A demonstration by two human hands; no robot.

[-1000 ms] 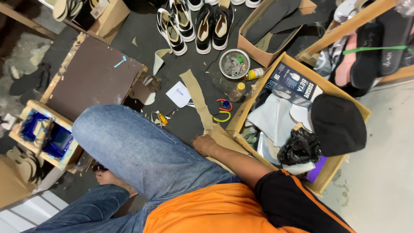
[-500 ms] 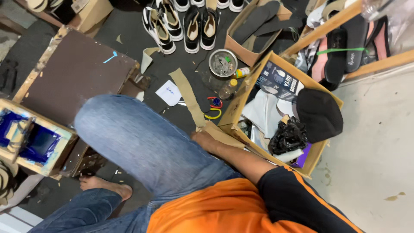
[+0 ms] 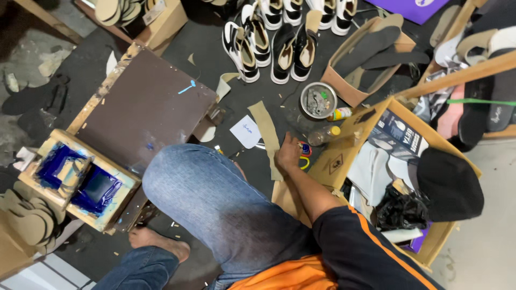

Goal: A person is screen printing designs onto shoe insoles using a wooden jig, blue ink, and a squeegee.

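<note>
**Right hand down among scissors and a tan strip on the workshop floor**

The person sits low, one denim-clad knee (image 3: 226, 209) raised in the middle of the view and a bare foot (image 3: 158, 244) on the dark floor (image 3: 215, 64). The right hand (image 3: 288, 153) reaches down past the knee to the floor, fingers curled and close together; whether they actually grip anything cannot be told from here. It rests against the lower part of a long tan strip (image 3: 267, 137) that lies flat on the floor, and just beside its knuckles sit the coloured handle loops of a pair of scissors (image 3: 305, 156). The left hand is out of sight.

Near the hand stand a clear plastic bottle with a yellow cap (image 3: 324, 135), a small yellow glue bottle (image 3: 341, 114) and a round metal tin (image 3: 318, 100). A white paper slip (image 3: 246, 132) lies just left of the strip. Farther up, black-and-white sneakers (image 3: 271, 45) stand in a row. A brown board (image 3: 145, 107) lies to the left, with a wooden tray stained blue (image 3: 78, 180) at its lower corner. To the right, an open cardboard box (image 3: 336, 161) holds a black cap (image 3: 449, 185) and papers.
</note>
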